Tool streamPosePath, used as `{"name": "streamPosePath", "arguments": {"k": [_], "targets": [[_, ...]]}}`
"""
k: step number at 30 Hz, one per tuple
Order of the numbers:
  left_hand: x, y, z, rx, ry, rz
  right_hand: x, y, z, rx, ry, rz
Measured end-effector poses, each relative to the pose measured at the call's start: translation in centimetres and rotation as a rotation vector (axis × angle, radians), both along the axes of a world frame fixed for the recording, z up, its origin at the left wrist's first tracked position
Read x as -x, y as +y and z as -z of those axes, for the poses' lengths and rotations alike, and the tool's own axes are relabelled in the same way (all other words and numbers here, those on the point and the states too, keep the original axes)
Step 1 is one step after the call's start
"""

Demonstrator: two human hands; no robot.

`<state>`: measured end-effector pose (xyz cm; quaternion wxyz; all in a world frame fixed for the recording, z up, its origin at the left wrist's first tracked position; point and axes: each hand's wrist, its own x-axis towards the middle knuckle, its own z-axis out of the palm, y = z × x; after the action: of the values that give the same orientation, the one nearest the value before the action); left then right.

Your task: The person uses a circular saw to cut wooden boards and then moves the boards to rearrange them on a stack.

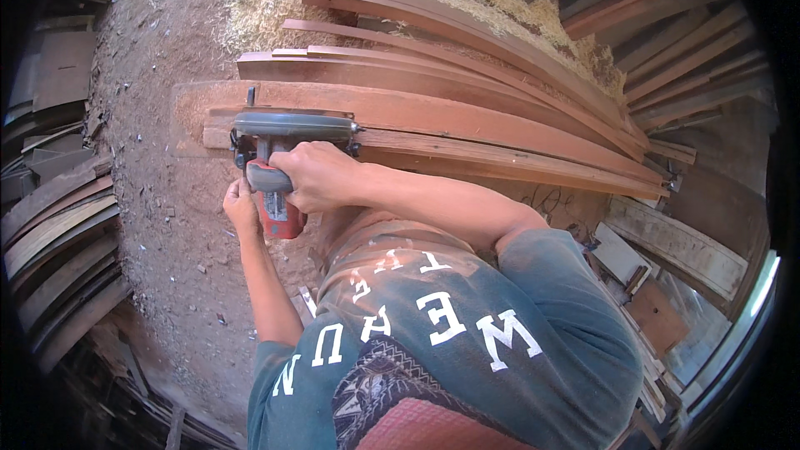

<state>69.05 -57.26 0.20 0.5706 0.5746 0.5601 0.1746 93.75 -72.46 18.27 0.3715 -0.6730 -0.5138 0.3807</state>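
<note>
My right hand is closed round the grey-and-red handle of a power saw, which looks like a circular saw. Its long grey guard lies along the boards, and its red motor housing points back toward my body. Underneath is a long reddish wooden board, near its left end. My left hand is just below the saw's front, fingers pinched together by the black fittings there; what they hold is hidden. A dark gap runs lengthwise between this board and the wide plank behind it. The blade is out of sight.
Several long reddish planks lie stacked beyond the saw, amid pale wood shavings. More boards are piled along the left and at the far right. Brown dirt floor shows at left. A whitish panel lies at right.
</note>
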Motion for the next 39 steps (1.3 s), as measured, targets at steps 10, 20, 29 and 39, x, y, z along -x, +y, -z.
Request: {"name": "streamPosePath", "arguments": {"k": [10,20,29,39], "targets": [[2.5,7.2,-1.4,0.053,-0.082,-0.022,2.9,4.7,-1.7,-0.040,-0.092,0.069],[-0.2,4.8,-8.6,-0.237,0.054,0.049,-2.0,-5.2,-7.7,-0.020,-0.110,0.329],[-16.3,-3.7,-11.4,-0.462,0.109,0.614,-4.8,-28.5,-8.8,0.014,-0.038,0.948],[-34.5,-19.7,-2.1,-0.738,0.588,1.544,-2.8,-51.8,-9.3,-0.041,0.030,1.696]]}}
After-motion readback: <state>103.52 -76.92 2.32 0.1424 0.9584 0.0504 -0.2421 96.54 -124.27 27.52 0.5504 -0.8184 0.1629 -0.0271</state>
